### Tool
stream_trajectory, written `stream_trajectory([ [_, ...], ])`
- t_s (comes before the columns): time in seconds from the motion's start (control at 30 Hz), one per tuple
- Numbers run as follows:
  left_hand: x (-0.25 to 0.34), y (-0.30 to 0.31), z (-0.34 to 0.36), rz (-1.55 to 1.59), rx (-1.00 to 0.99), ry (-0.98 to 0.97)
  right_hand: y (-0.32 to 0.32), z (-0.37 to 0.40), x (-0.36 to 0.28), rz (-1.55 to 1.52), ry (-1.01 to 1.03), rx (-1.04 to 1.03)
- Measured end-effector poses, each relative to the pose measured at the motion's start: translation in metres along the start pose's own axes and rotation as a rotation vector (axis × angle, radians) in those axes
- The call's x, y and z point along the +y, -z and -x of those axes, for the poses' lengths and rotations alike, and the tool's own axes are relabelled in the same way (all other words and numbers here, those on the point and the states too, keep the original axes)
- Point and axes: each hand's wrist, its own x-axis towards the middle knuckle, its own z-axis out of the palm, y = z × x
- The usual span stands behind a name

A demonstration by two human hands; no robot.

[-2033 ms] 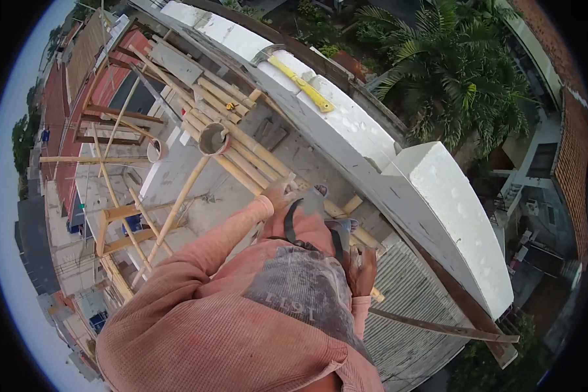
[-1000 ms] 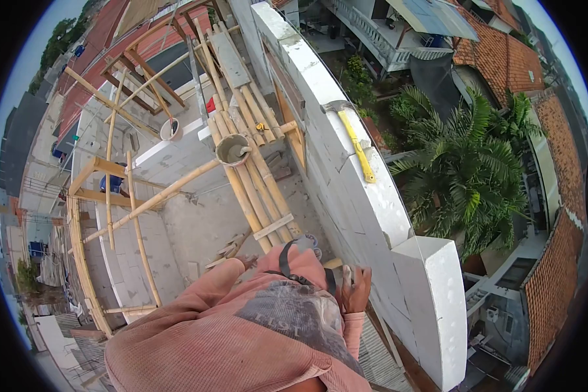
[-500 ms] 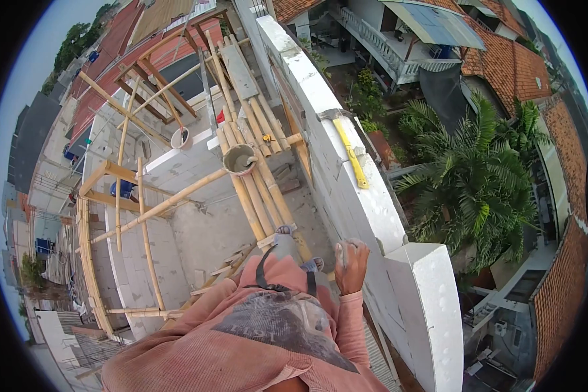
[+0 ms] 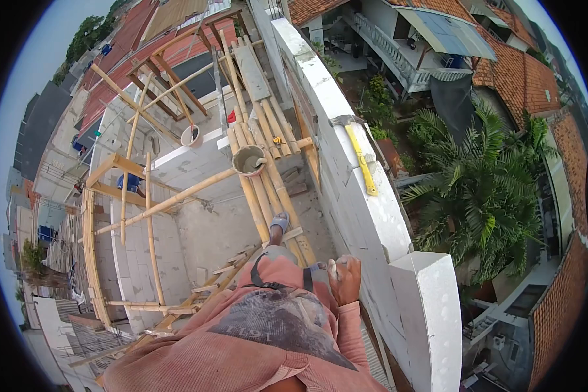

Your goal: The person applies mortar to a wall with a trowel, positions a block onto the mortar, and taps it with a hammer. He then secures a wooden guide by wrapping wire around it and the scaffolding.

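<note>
My right hand is curled into a loose fist beside the block wall, its fingers pale with dust; nothing sticks out of it. My left hand is out of view. Close to the right hand, a white block stands upright at the near end of the wall. Farther along the wall top lies a hammer with a yellow handle, apart from the hand. Ahead, a bucket with grey mortar and what looks like a trowel sits on the bamboo poles.
One sandalled foot is on the bamboo scaffold, above a concrete floor well below. A second bucket stands farther left. A small yellow item lies on the poles. Beyond the wall is a drop to palms.
One foot has stepped forward on the bamboo. My right hand has shifted slightly down and left, its fingers curled tighter. The view has moved a little; the hammer and bucket stay in place.
</note>
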Motion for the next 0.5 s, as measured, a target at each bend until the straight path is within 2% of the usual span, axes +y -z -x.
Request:
stream_trajectory([
  [0.2,0.001,0.005,-0.010,0.009,0.005,-0.012,0.006,-0.010,-0.014,0.003,-0.033,-0.001],
  [0.3,-0.004,0.005,-0.014,0.016,0.006,-0.016,0.005,-0.016,-0.017,0.013,-0.013,-0.071],
  [0.4,-0.003,0.005,-0.011,0.025,0.006,-0.021,0.010,-0.013,-0.023,-0.006,-0.119,-0.221],
  [0.5,0.001,0.002,-0.009,0.032,0.008,-0.034,0.003,0.011,-0.010,-0.070,-0.189,-0.213],
])
